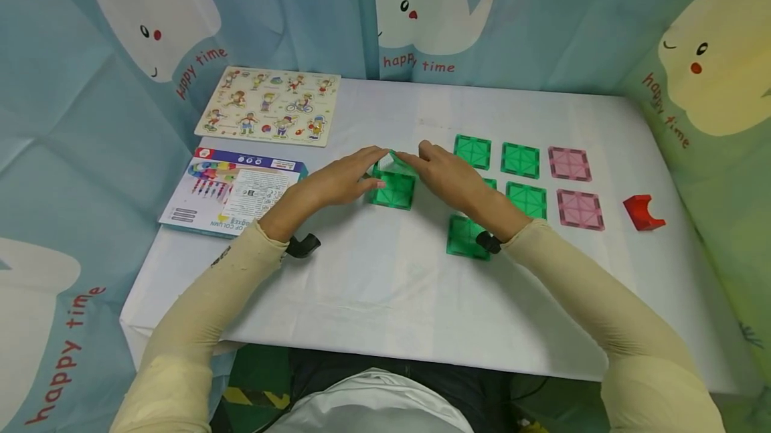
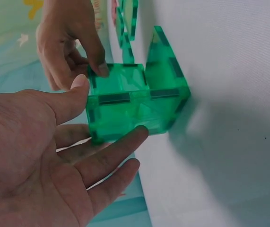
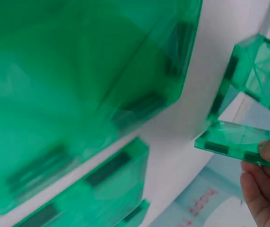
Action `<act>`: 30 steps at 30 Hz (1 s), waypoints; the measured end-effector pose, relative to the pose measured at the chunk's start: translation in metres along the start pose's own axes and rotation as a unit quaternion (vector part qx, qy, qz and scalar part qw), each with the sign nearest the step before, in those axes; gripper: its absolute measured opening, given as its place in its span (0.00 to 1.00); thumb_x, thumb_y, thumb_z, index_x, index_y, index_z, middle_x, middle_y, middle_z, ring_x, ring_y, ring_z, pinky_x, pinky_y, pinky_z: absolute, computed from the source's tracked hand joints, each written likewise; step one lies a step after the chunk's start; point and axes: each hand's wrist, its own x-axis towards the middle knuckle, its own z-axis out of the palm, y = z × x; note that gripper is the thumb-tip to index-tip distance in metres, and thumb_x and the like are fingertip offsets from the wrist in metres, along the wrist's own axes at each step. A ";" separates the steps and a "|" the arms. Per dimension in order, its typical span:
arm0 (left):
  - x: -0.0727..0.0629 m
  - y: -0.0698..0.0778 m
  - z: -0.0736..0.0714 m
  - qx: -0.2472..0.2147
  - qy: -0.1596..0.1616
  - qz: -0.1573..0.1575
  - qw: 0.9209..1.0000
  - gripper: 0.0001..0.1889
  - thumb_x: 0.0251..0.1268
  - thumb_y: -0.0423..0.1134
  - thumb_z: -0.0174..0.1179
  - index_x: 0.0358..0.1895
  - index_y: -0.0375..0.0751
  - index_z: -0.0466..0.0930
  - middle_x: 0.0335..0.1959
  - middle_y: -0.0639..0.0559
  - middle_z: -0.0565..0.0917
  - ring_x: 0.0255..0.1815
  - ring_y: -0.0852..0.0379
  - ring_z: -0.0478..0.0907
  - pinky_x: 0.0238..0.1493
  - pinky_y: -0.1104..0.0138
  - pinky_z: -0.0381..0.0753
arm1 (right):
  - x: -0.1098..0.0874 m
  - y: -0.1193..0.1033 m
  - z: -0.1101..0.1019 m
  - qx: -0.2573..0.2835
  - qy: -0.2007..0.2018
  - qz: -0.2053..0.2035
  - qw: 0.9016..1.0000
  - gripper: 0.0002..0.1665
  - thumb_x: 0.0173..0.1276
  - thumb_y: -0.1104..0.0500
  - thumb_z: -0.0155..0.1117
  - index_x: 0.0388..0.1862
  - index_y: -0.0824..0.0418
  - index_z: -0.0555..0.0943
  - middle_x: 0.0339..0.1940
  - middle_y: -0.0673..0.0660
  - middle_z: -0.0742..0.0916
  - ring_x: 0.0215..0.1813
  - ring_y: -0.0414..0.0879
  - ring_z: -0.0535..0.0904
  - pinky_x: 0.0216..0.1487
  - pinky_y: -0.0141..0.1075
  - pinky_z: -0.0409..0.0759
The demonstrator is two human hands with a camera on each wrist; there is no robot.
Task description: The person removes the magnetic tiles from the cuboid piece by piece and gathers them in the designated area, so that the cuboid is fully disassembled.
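Note:
Clear green magnetic tiles with dark edge magnets are joined into a small box shape [image 1: 393, 191] on the table, between the hands. The left hand [image 1: 343, 179] is at its left side. In the left wrist view its thumb touches a corner and a straight finger rests against the nearest tile [image 2: 120, 118]; another tile [image 2: 162, 56] stands upright beyond. From the other side the right hand [image 1: 448, 175] pinches a green tile [image 3: 236, 137] between thumb and fingers, at the shape's far edge.
Several loose green tiles [image 1: 521, 160] lie flat right of the shape, partly under the right forearm. Beyond them are two pink tiles [image 1: 569, 164] and a red notched block [image 1: 643, 212]. A printed box [image 1: 231, 192] and a picture board [image 1: 268, 105] lie at left.

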 end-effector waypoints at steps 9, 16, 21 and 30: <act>0.000 0.000 0.002 0.009 -0.001 -0.002 1.000 0.38 0.87 0.50 0.50 0.88 0.45 0.44 0.89 0.46 0.47 0.89 0.47 0.46 0.86 0.49 0.51 | -0.034 0.030 -0.030 0.137 0.095 0.069 0.984 0.27 0.77 0.72 0.63 0.72 0.61 0.79 0.39 0.60 0.75 0.27 0.46 0.70 0.29 0.33 0.70; -0.002 -0.001 0.003 0.009 0.002 0.012 1.000 0.38 0.87 0.50 0.49 0.88 0.42 0.44 0.89 0.44 0.46 0.89 0.47 0.44 0.86 0.49 0.49 | -0.084 0.048 -0.062 0.180 0.113 0.173 0.962 0.22 0.77 0.72 0.63 0.68 0.63 0.83 0.42 0.62 0.79 0.46 0.54 0.84 0.49 0.16 0.72; -0.001 -0.003 0.004 0.006 0.003 0.021 1.000 0.38 0.87 0.51 0.49 0.88 0.41 0.44 0.89 0.43 0.46 0.89 0.48 0.43 0.86 0.50 0.48 | -0.130 0.058 -0.082 0.227 0.031 0.237 0.944 0.22 0.78 0.69 0.64 0.68 0.61 0.83 0.45 0.60 0.83 0.44 0.43 0.83 0.43 0.16 0.74; -0.001 -0.001 0.005 0.002 0.003 0.022 1.000 0.37 0.88 0.51 0.48 0.88 0.42 0.43 0.89 0.43 0.46 0.89 0.48 0.42 0.86 0.46 0.46 | -0.202 0.070 -0.080 0.316 -0.065 0.264 0.909 0.20 0.79 0.67 0.63 0.67 0.64 0.82 0.53 0.58 0.85 0.46 0.35 0.82 0.45 0.22 0.80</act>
